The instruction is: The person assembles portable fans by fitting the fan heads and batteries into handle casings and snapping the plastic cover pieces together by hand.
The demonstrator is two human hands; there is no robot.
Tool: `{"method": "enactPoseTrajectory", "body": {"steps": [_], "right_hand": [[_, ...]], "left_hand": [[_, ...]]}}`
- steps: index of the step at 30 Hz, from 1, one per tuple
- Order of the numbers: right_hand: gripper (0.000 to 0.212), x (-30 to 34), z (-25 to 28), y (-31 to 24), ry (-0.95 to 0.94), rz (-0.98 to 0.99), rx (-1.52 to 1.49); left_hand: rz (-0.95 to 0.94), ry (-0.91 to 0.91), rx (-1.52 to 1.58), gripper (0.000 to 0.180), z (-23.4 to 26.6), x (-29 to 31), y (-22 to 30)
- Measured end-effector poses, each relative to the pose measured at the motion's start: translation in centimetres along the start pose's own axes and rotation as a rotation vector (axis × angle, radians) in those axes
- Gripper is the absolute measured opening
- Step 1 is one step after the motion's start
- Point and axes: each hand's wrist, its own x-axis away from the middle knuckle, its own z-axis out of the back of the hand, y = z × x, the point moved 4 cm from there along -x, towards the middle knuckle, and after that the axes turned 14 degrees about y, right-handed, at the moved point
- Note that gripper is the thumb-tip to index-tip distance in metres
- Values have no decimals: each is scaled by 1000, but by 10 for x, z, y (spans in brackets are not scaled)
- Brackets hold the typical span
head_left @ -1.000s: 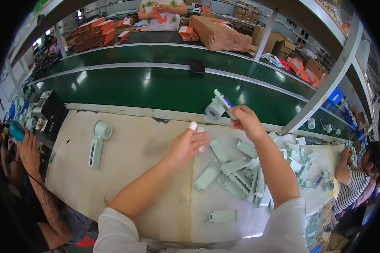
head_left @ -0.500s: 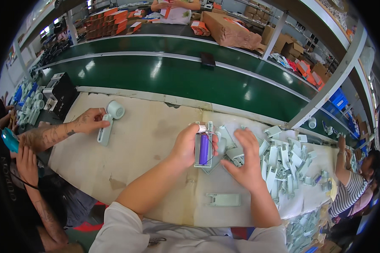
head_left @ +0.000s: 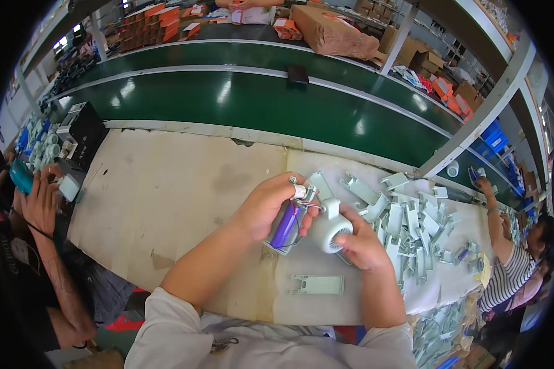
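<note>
Our right hand, open a moment ago, is now gripping the pale fan head just beside our left hand, which is curling round the handle with its purple cylinder, so we are steadying both parts

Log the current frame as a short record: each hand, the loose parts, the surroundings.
Left hand: holds an open pale-green handle housing with a purple cylindrical cell inside
Right hand: grips a round, slotted fan head
Single part: one pale-green cover lies flat on the table, nearer the wearer
Pile: pale-green casing pieces, heaped right of the right hand
Beyond table: green conveyor belt
Far left: a co-worker's hand at a teal tool
</note>
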Motion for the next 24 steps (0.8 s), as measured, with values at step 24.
{"method": "enactPoseTrajectory", "body": {"steps": [24], "right_hand": [[60, 23, -12, -57, 395, 1356, 1368]], "left_hand": [[-197, 26, -867, 20, 2, 0, -22]]}}
